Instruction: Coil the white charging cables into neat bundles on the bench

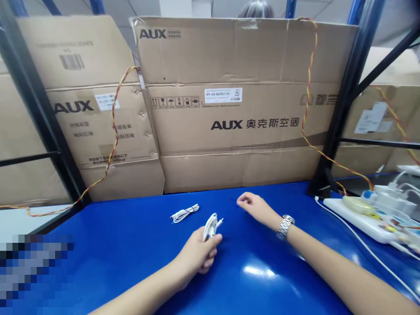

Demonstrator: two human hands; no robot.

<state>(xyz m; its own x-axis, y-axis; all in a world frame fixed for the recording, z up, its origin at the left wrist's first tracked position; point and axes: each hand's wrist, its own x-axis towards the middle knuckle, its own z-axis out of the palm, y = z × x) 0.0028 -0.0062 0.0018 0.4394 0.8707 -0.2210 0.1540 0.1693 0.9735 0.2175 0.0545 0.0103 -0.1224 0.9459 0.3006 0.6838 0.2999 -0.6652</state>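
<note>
My left hand (197, 251) is shut around a coiled white cable (210, 226), whose small connector sticks out to the right above my fingers. A second white cable (184, 213), neatly bundled, lies on the blue workbench (138, 258) just beyond and left of that hand, not touching it. My right hand (252, 205) rests on the far part of the bench with relaxed fingers, holding nothing, and a metal wristwatch (285, 226) sits on that wrist.
A white power strip (361, 218) with plugs and cords lies at the bench's right end, and a white cord (367, 249) runs forward from it. Large AUX cardboard boxes (236, 105) stand behind the far edge, between dark rack uprights (344, 100). Twisted yellow-red wire (114, 135) runs along them.
</note>
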